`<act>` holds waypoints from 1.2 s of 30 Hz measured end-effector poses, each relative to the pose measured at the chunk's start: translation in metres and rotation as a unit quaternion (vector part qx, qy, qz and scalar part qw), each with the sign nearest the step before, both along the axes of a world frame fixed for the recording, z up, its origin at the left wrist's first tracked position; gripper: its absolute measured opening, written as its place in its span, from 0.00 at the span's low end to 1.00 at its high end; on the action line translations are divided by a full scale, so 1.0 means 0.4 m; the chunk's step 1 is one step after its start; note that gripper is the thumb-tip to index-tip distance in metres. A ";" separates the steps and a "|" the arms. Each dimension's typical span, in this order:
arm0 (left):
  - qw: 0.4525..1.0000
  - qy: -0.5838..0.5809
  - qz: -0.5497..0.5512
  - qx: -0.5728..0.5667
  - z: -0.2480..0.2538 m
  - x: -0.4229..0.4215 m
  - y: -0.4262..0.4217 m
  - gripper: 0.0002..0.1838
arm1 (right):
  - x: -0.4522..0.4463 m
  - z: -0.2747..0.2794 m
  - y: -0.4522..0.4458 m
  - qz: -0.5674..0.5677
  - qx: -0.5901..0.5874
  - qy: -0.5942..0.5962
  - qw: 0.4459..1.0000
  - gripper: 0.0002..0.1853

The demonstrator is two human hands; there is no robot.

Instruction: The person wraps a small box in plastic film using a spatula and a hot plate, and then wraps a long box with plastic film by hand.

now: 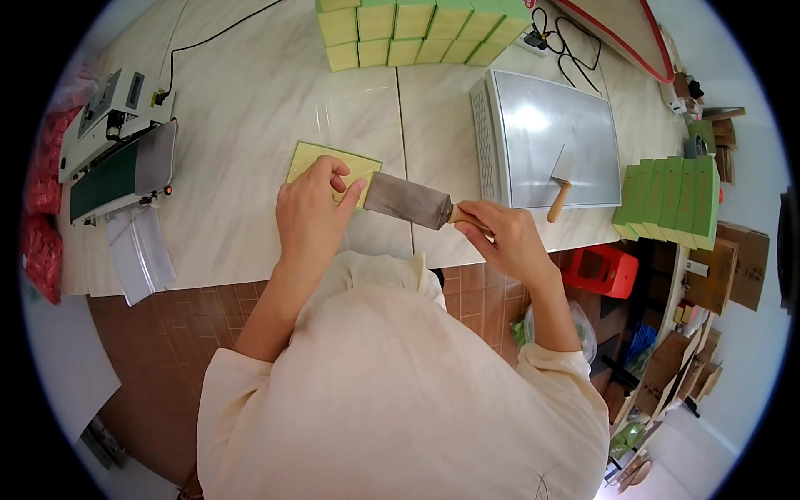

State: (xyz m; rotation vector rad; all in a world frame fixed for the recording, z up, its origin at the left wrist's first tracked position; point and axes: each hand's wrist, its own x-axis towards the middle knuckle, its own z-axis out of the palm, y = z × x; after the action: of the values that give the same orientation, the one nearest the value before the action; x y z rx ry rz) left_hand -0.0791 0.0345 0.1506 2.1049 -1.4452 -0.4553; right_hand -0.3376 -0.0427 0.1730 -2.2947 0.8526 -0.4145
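My right hand (504,237) grips the wooden handle of a scraper (408,200) with a broad, flat grey metal blade. The blade points left, and its far end meets the right edge of a flat yellow-green box (321,158) on the table. Over the near side of that box is my left hand (315,204); its fingers are bent and its thumb is apart from them, near the blade's end. Part of the box is hidden under this hand. A pointed trowel (562,183) with a wooden handle lies on the metal-topped appliance (575,108) to the right.
Stacked yellow-green boxes (408,33) stand at the table's back, with a row of green boxes (671,200) at right. A machine (121,146) with a cord sits at left. Black cables (575,50) lie behind the appliance. A red plastic container (604,271) is below the table.
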 end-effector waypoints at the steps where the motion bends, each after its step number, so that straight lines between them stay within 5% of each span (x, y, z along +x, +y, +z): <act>1: 1.000 0.017 0.015 0.004 0.002 -0.005 -0.001 0.14 | 0.000 -0.001 0.000 0.000 0.000 0.000 1.000 0.10; 12: 0.999 0.023 0.014 -0.020 -0.013 -0.003 0.014 0.09 | 0.002 -0.010 -0.002 -0.012 -0.014 -0.024 1.000 0.08; 17: 0.994 -0.069 -0.026 -0.076 -0.025 -0.021 -0.015 0.09 | 0.003 -0.007 -0.005 -0.009 -0.011 -0.023 1.000 0.07; 29: 0.986 -0.024 0.036 -0.162 -0.029 -0.016 -0.008 0.05 | 0.004 0.000 -0.010 -0.006 -0.012 -0.018 1.000 0.07; 36: 0.996 0.030 -0.071 -0.049 -0.007 0.074 0.027 0.16 | 0.008 0.006 -0.023 0.019 -0.012 0.002 1.000 0.08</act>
State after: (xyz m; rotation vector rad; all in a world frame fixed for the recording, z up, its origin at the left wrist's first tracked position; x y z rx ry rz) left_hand -0.0496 0.0454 0.1478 1.9051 -1.5567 -0.4876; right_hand -0.3346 -0.0520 0.1752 -2.3304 0.8076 -0.4058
